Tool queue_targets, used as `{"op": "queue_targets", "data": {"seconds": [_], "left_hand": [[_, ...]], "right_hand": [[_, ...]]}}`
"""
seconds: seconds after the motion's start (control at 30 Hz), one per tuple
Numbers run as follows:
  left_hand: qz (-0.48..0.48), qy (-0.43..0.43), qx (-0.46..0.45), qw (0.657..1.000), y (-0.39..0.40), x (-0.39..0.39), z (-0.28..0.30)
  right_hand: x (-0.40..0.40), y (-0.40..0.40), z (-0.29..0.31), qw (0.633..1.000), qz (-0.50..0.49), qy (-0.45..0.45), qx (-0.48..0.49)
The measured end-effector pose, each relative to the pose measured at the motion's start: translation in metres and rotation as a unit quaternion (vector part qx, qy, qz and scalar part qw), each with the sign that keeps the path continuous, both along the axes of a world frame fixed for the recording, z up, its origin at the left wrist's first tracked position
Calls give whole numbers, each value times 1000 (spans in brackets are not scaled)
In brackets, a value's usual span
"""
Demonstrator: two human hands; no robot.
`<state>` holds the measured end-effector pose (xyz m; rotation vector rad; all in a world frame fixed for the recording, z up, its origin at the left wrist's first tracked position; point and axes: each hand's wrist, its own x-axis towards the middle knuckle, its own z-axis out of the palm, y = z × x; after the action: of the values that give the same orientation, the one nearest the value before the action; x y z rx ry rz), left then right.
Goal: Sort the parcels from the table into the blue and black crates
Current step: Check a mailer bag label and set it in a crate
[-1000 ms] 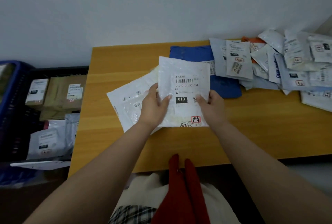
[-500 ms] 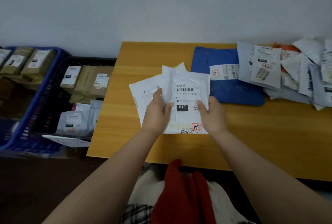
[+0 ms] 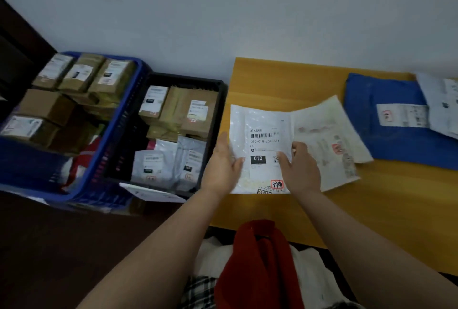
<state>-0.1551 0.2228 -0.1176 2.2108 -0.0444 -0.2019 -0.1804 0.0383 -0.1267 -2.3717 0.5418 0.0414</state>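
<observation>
1. The left hand (image 3: 221,163) and right hand (image 3: 301,168) pinched a flat white plastic parcel (image 3: 260,145) at the wooden table's (image 3: 396,197) left edge, beside the black plastic crate (image 3: 218,100).
2. The blue plastic crate (image 3: 99,160) was cut off on the left.

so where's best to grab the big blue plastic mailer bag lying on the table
Probably its near left corner. The big blue plastic mailer bag lies flat on the yellow wooden table, so a grip has to pinch an edge. White parcels overlap its right side and a white mailer covers the left edge further forward. Come from the left.
</observation>
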Motion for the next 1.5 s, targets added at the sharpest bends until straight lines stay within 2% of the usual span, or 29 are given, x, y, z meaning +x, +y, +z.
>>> {"op": "queue_targets", "data": {"seconds": [0.17,0.3,0.6,0.77,0.87,1.07,1.27,1.5], "left_hand": [[-40,38,102,993,129,22,-9],[-34,71,96,992,199,27,-19],[1,95,66,993,257,29,-32],[79,64,53,993,301,48,-20],[119,51,37,991,326,59,-17],[102,56,22,993,378,80,-29],[54,100,77,991,488,102,-45],[19,258,182,949,630,118,-62]], "right_hand": [[14,131,-8,1000,18,8,23],[14,199,-14,997,28,67,29],[51,256,-8,992,88,94,10],[75,296,-4,983,159,86,44],[86,315,0,974,210,79,26],[114,365,2,971,227,68,-8],[139,474,-18,966,236,100,-8],[153,613,-57,935,272,221,48]]}}
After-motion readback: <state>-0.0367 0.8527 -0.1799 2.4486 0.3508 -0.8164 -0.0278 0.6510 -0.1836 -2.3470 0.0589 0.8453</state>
